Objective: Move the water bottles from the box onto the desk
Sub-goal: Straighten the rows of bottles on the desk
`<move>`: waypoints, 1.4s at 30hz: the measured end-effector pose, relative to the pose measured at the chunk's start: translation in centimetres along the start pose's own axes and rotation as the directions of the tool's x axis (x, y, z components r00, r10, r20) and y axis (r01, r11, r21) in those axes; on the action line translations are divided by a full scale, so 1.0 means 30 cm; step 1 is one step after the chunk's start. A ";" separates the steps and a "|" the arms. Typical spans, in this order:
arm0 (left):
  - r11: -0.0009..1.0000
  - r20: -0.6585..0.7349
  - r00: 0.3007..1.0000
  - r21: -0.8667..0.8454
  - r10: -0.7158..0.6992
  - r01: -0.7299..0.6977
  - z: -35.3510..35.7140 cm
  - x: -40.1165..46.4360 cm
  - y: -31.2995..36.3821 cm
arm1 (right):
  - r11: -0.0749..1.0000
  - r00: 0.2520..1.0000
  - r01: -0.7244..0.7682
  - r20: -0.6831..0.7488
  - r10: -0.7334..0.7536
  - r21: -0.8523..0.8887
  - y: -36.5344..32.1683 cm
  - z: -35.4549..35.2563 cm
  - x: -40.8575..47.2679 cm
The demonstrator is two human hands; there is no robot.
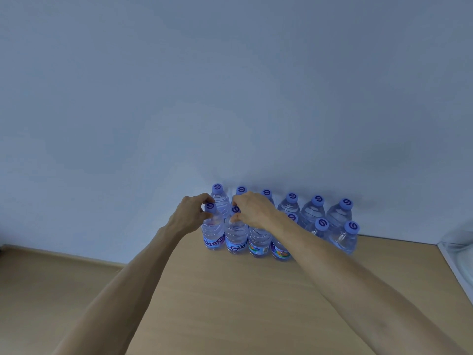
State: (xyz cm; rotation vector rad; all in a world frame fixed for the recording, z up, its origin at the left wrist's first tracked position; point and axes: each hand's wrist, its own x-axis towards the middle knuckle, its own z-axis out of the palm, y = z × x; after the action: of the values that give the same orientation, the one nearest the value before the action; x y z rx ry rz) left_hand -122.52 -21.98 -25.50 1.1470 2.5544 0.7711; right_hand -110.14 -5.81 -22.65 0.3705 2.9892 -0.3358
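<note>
Several clear water bottles with blue caps stand in two rows on the wooden desk [230,303], against the pale wall. My left hand [190,213] grips the neck of the front-left bottle [212,234], thumb and fingers around its cap. My right hand [256,211] holds the neck of the second front bottle [236,237], right beside the first. Both bottles stand upright on the desk. The box is out of view.
More upright bottles [340,226] fill the rows to the right of my hands. A white edge with something clear [458,249] sits at the desk's right side. The desk's left edge [64,257] runs along the wall.
</note>
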 end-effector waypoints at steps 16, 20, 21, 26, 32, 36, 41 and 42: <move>0.998 0.008 0.998 0.023 0.058 -0.059 0.008 0.003 -0.023 | 0.999 1.000 0.006 -0.003 -0.006 0.051 0.008 0.010 -0.002; 0.997 -0.020 1.000 0.075 0.004 -0.002 0.022 0.009 -0.002 | 0.997 1.000 -0.007 -0.004 0.007 0.081 0.012 0.008 -0.006; 0.997 -0.027 1.000 0.082 -0.003 0.005 0.025 0.010 0.001 | 0.996 1.000 -0.009 -0.005 0.009 0.089 0.013 0.009 -0.008; 0.997 -0.066 0.998 0.077 -0.014 0.019 0.035 0.005 0.004 | 0.995 1.000 -0.015 -0.008 0.016 0.094 0.009 0.012 -0.008; 0.999 -0.103 0.995 0.046 0.000 0.004 0.043 -0.004 0.018 | 0.995 1.000 -0.021 -0.004 0.022 0.100 0.009 0.013 -0.009; 0.999 -0.133 0.991 0.035 0.008 -0.003 0.047 -0.015 0.018 | 0.991 0.999 -0.031 0.016 0.029 0.127 0.026 0.007 -0.017; 1.000 -0.140 0.990 0.023 -0.006 0.009 0.043 -0.010 0.013 | 0.993 1.000 -0.006 0.020 0.004 0.115 0.050 0.011 -0.033; 1.000 -0.130 0.992 0.023 -0.009 0.012 0.042 -0.008 0.013 | 0.993 1.000 -0.003 0.016 0.001 0.119 0.055 0.008 -0.037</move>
State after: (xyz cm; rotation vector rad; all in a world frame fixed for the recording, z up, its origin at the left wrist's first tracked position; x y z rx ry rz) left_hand -121.60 -21.49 -26.33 1.1246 2.6792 0.8417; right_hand -108.64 -4.55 -23.08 0.3808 2.9613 -0.5153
